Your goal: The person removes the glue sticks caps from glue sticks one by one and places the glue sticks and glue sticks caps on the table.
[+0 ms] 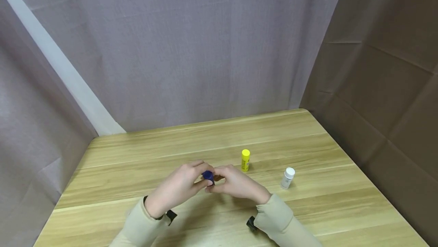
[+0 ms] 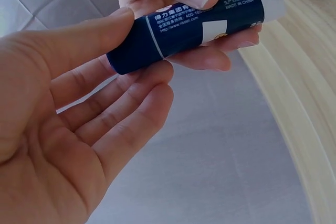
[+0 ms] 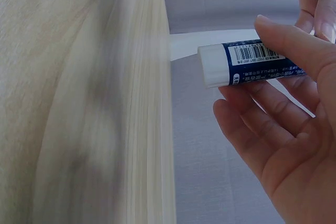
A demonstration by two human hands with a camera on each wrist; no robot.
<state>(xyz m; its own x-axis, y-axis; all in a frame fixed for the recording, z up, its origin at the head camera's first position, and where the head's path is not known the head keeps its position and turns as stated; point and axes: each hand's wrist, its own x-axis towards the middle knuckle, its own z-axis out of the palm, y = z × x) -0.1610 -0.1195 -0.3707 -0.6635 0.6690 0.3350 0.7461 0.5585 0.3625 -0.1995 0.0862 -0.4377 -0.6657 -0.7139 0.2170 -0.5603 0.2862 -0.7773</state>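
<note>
A dark blue glue stick [image 2: 184,30] with a white end is held between both hands above the table. My left hand [image 1: 181,184] pinches its plain blue cap [image 2: 134,48] between thumb and fingers; the cap sits on the body, with a thin pale line where they meet. Around the printed body, my right hand [image 1: 236,184] grips with thumb on one side and fingers on the other. In the right wrist view the white end [image 3: 214,66] points away from the right hand, beside a barcode label.
Behind the hands a yellow glue stick [image 1: 245,160] stands upright on the wooden table [image 1: 137,155]. To the right is a small white bottle [image 1: 288,178] with a white cap. Grey cloth [image 1: 205,49] hangs behind the table, and darker cloth [image 1: 386,98] hangs at the right.
</note>
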